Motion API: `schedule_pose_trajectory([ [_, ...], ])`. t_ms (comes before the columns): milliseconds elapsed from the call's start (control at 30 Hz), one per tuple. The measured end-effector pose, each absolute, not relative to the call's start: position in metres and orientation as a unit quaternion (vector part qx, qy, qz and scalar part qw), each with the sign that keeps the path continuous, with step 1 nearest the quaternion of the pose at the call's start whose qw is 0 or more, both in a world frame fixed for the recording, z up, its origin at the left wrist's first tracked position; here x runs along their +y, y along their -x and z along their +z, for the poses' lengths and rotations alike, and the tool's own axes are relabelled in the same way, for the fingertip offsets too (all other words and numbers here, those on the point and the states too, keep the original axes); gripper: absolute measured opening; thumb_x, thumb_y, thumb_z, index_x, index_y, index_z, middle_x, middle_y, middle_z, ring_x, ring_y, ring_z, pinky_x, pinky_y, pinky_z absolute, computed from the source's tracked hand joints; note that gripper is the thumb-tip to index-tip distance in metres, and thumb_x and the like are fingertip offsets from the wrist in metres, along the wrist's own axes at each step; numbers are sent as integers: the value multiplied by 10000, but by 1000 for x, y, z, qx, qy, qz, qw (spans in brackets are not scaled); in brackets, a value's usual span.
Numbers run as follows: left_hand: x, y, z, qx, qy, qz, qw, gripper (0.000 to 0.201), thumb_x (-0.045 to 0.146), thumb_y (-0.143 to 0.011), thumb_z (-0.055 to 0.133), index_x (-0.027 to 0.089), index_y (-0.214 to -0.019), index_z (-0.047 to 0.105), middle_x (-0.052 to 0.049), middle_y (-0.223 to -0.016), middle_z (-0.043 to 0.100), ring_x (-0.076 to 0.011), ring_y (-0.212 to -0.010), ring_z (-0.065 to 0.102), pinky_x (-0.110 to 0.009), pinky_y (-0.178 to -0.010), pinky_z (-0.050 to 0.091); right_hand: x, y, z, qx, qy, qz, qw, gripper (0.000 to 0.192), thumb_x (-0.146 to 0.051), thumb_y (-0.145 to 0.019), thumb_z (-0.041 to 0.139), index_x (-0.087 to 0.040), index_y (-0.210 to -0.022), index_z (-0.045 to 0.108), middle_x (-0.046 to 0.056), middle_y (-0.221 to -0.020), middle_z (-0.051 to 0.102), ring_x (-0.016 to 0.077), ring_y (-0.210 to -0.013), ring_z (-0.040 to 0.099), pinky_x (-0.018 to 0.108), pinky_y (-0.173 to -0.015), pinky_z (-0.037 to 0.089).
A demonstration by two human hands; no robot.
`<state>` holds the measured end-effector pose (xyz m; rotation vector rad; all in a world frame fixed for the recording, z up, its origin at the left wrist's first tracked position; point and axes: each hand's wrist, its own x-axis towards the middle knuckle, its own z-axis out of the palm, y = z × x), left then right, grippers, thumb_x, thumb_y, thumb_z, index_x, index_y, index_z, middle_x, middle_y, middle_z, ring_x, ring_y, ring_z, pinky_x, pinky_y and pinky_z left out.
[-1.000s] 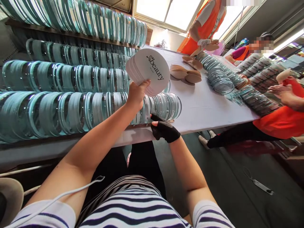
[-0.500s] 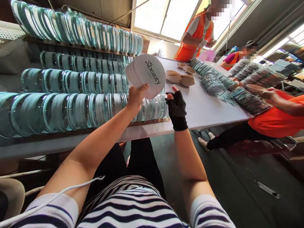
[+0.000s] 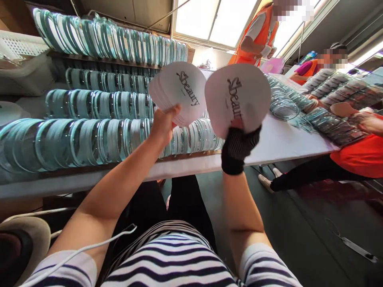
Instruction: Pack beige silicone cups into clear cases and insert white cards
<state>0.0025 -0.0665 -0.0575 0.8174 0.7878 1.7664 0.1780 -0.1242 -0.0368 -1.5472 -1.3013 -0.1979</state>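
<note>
A fanned stack of white round cards [image 3: 188, 89] printed "Sbeauty" is gripped by my left hand [image 3: 164, 125], thumb across the front. In my black fingerless glove, my right hand [image 3: 240, 145] pinches a single white card [image 3: 220, 93] with the same print at its lower edge. That card is held upright, to the right of the stack. Behind and below both hands, the nearest row of round glass discs [image 3: 116, 137] stands on edge along the table, with pale round pieces between the glass.
More rows of glass discs [image 3: 110, 38] stand behind on racks. Glass piles [image 3: 284, 104] lie on the white table [image 3: 287, 139] at right. Co-workers in orange vests [image 3: 254, 36] are across and at the right. A white crate [image 3: 24, 46] sits far left.
My right hand, empty-looking before, now holds one card and has moved slightly right and down. The left hand keeps the stack, shifted a little left. The whole view has turned slightly.
</note>
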Motion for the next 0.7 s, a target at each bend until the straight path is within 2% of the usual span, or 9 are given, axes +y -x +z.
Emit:
schedule_pose_trajectory([
  [67, -55, 10, -55, 331, -325, 740, 488, 418, 331, -659, 801, 242, -1048, 678, -45, -1111, 719, -265, -1154, 617, -409, -953, 521, -163, -190, -46, -591, 665, -101, 445, 658, -554, -879, 425, -49, -1287, 530, 212, -1034, 675, 300, -938, 667, 372, -715, 547],
  [133, -45, 18, -56, 340, -316, 738, 490, 448, 315, -692, 777, 257, -1119, 656, -43, -1178, 698, -251, -1175, 605, -437, -996, 489, -201, -193, -58, -684, 651, -60, 324, 541, -486, -891, 443, -108, -1252, 580, 152, -917, 711, 258, -799, 686, 319, -648, 537],
  [200, -37, 21, -60, 346, -312, 735, 493, 436, 310, -709, 766, 266, -1128, 652, -40, -1196, 692, -237, -1180, 601, -445, -1024, 466, -224, -186, -68, -748, 618, -30, 241, 451, -411, -911, 422, -160, -1241, 601, 113, -900, 731, 223, -744, 688, 282, -641, 523],
  [300, -32, 23, -67, 341, -316, 741, 484, 397, 315, -690, 789, 273, -1068, 674, -24, -1165, 708, -224, -1187, 595, -413, -1033, 462, -220, -162, -74, -770, 611, -24, 182, 432, -361, -913, 416, -198, -1278, 581, 87, -924, 740, 203, -721, 685, 258, -630, 490],
  [400, -32, 24, -71, 337, -320, 743, 482, 369, 311, -677, 798, 275, -1028, 690, -8, -1125, 722, -221, -1179, 601, -386, -1012, 476, -186, -138, -74, -761, 636, -13, 126, 432, -316, -910, 418, -214, -1310, 544, 63, -845, 731, 190, -665, 662, 244, -588, 434],
  [500, -32, 25, -72, 341, -315, 747, 477, 345, 306, -682, 793, 266, -1011, 698, -7, -1076, 735, -219, -1148, 618, -366, -978, 497, -157, -126, -72, -749, 653, -14, 107, 403, -344, -929, 392, -176, -1259, 550, 61, -772, 708, 192, -628, 637, 251, -571, 389],
  [700, -29, 23, -74, 319, -309, 751, 489, 326, 243, -691, 773, 235, -1009, 703, -22, -1037, 740, -210, -1041, 664, -360, -941, 516, -148, -126, -80, -721, 671, -71, 159, 373, -341, -953, 325, -125, -1039, 617, 88, -730, 677, 192, -638, 623, 260, -580, 352],
])
